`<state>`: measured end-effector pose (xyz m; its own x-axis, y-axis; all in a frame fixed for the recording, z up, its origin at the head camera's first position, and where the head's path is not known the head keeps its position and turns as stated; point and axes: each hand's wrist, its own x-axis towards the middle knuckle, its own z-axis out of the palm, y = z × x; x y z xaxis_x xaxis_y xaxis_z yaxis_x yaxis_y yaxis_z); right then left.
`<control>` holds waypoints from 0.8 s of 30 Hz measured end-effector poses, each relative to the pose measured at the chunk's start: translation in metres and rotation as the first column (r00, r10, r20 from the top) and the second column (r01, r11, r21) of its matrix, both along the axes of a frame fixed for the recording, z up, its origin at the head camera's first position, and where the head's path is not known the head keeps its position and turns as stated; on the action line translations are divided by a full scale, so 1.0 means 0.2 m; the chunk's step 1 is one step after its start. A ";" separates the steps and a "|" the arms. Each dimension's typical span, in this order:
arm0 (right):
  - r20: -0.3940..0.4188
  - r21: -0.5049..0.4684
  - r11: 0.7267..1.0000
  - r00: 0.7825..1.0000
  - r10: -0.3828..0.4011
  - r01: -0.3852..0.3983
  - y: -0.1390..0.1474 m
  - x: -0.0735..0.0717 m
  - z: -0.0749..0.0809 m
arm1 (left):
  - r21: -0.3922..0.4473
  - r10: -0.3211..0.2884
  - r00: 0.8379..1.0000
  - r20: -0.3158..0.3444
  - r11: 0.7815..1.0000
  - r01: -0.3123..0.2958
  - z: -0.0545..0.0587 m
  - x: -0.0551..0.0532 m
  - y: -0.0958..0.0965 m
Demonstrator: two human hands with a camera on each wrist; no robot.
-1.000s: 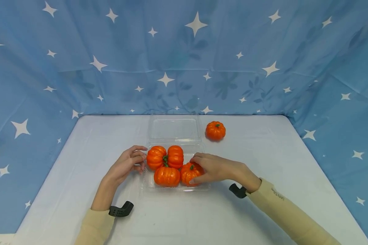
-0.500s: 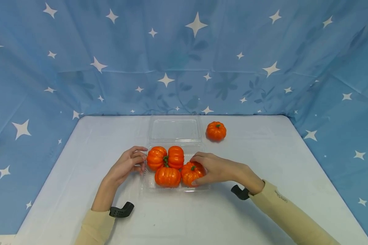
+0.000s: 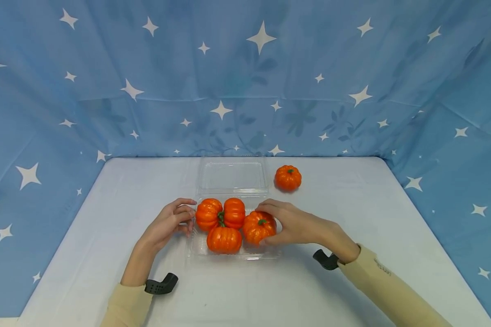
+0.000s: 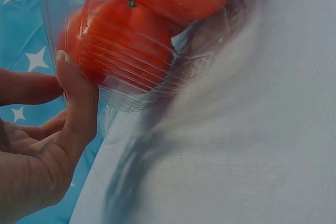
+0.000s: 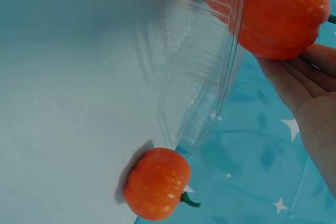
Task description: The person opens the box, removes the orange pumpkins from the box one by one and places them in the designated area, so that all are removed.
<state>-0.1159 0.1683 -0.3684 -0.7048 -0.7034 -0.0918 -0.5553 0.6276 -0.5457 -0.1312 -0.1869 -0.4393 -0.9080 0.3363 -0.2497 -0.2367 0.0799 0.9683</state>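
In the head view, we see the right hand [image 3: 291,223] with fingers and thumb curled round one pumpkin [image 3: 258,228], at the right end of the clear box [image 3: 245,257]. In the left wrist view, the left hand [image 4: 55,153] pinches the box's rim. Only the right wrist view shows us this pumpkin largely above the rim.

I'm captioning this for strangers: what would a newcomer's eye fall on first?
Probably the three glossy orange pumpkins in the clear container, and a fourth pumpkin beside them in the right hand. Another pumpkin sits apart on the white table, to the right of the open lid. Behind hangs a blue curtain scattered with white stars.
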 end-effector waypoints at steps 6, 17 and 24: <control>-0.042 -0.099 0.995 0.999 -0.010 0.005 0.03 -0.01 0.00 | -0.006 -0.002 1.000 -0.004 1.000 0.002 0.01 0.00 -0.01; -0.109 -0.235 0.969 0.988 -0.110 0.082 0.11 -0.05 -0.04 | -0.004 -0.005 1.000 0.000 1.000 0.005 0.00 0.00 0.00; -0.110 -0.270 0.954 0.980 -0.167 0.132 0.14 -0.08 -0.06 | -0.007 -0.002 1.000 -0.002 1.000 0.002 -0.01 0.01 0.00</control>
<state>-0.1312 0.1967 -0.3797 -0.7975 -0.5761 0.1791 -0.5426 0.5552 -0.6303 -0.1300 -0.1878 -0.4406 -0.9079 0.3363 -0.2502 -0.2346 0.0870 0.9682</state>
